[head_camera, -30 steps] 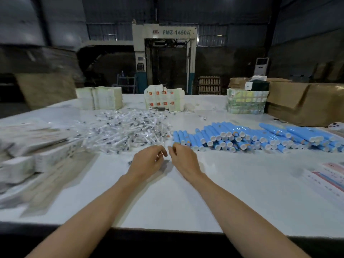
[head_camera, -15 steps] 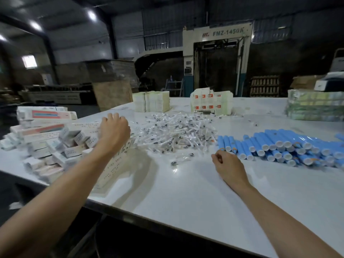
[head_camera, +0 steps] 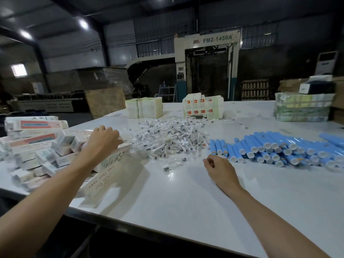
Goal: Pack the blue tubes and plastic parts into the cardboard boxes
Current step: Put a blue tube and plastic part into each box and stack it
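Observation:
Several blue tubes (head_camera: 275, 149) with white caps lie heaped at the right of the white table (head_camera: 186, 198). A pile of small clear-wrapped plastic parts (head_camera: 167, 138) lies in the middle. At the left is a heap of long flat cardboard boxes (head_camera: 35, 146), white with pink and blue print. My left hand (head_camera: 104, 138) reaches over that heap, its fingers curled down round the end of a box (head_camera: 113, 157). My right hand (head_camera: 219, 168) rests on the table just in front of the nearest tubes, fingers loosely curled, holding nothing.
Stacks of pale flat cartons (head_camera: 144, 108) and red-marked cartons (head_camera: 202, 107) stand at the table's far side, with a wrapped bundle (head_camera: 301, 108) at the far right. A large machine (head_camera: 206, 67) stands behind. The table's near edge runs diagonally at the lower left.
My left hand left the table's middle, swung left to the box heap, then settled lower on a box. The right hand stayed by the tubes. The view turned left.

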